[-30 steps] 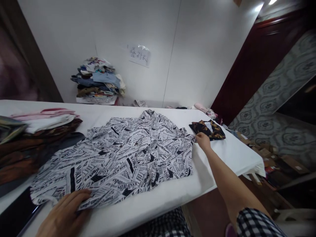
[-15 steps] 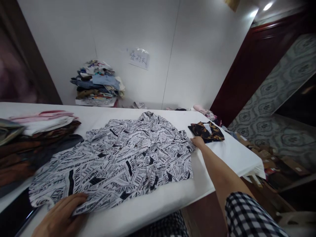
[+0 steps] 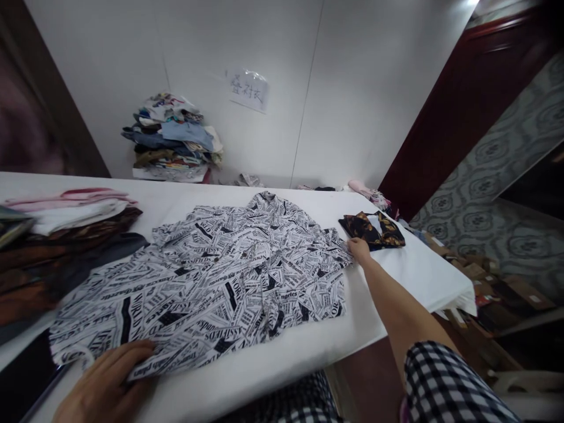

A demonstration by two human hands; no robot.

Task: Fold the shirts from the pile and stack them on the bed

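A white shirt with black newspaper print lies spread out on the white-covered table, its collar pointing toward the wall. At the near left, my left hand is closed over the hem corner of the shirt, thumb underneath out of sight. My right hand reaches across to the far right and pinches the end of the shirt's sleeve. Just beyond that hand sits a folded black and gold patterned shirt.
Folded clothes are stacked at the left, with a dark flat object nearer me. A tall clothes pile stands by the wall, below and left of a paper sign. Boxes lie beyond the table's right edge.
The right hand has shifted slightly outward with the sleeve end, drawing it a little to the right. My left hand stays on the hem corner. The view has tilted slightly.
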